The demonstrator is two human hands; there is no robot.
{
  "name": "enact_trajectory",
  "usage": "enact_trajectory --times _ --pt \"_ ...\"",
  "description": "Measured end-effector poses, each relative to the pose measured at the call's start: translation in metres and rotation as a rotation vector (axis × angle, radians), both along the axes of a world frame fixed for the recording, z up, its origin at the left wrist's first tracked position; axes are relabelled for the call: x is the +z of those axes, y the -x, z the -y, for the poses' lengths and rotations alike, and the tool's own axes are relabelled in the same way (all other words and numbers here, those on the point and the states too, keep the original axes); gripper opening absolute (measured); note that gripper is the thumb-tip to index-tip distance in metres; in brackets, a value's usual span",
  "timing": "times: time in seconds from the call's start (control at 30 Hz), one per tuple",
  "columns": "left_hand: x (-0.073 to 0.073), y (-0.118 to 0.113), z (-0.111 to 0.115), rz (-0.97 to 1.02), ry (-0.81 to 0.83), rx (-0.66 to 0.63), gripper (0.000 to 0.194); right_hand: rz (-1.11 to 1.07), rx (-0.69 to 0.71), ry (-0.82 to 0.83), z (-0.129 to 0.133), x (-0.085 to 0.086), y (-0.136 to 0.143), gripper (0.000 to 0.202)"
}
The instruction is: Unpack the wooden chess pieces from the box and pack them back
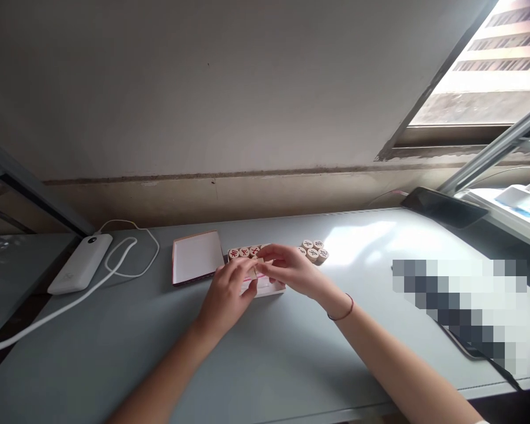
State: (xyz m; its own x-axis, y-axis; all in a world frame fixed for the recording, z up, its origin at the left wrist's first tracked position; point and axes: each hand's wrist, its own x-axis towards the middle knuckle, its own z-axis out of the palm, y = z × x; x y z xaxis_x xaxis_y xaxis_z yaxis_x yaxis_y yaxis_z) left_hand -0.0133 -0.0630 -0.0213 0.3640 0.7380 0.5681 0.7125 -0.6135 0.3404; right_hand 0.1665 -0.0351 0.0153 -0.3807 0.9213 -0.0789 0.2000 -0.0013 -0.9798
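Observation:
My left hand (229, 287) and my right hand (294, 270) meet over an open white box (269, 289). Pale wooden xiangqi pieces (252, 273) show between the fingertips of both hands, partly hidden by the fingers. The thumb of my left hand hangs lower, over the box's near side. My right hand pinches with thumb and forefinger. Just behind my fingers stands a row of xiangqi pieces with red characters (244, 252). More pieces with dark characters (312, 252) stand grouped to the right, partly covered by my right hand.
Left of the box lies its lid (196, 257), inner side up. A white power bank (82, 263) with a white cable (77, 300) is at the table's left edge. A dark tablet-like device (444, 206) is at the back right. A blurred-out object (459, 312) lies at right.

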Motion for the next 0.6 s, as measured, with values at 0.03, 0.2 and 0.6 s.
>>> enact_trajectory --times 0.03,0.2,0.6 --pt "0.000 0.000 -0.001 -0.007 0.020 0.016 0.025 0.001 -0.033 -0.008 -0.002 -0.003 -0.004 0.032" --pt "-0.002 -0.004 -0.005 -0.062 0.092 0.059 0.006 0.034 -0.112 -0.060 -0.009 -0.017 -0.017 0.030" --pt "-0.007 -0.002 -0.009 -0.193 0.065 0.093 0.010 0.355 -0.024 -0.332 0.005 -0.020 -0.004 0.017"
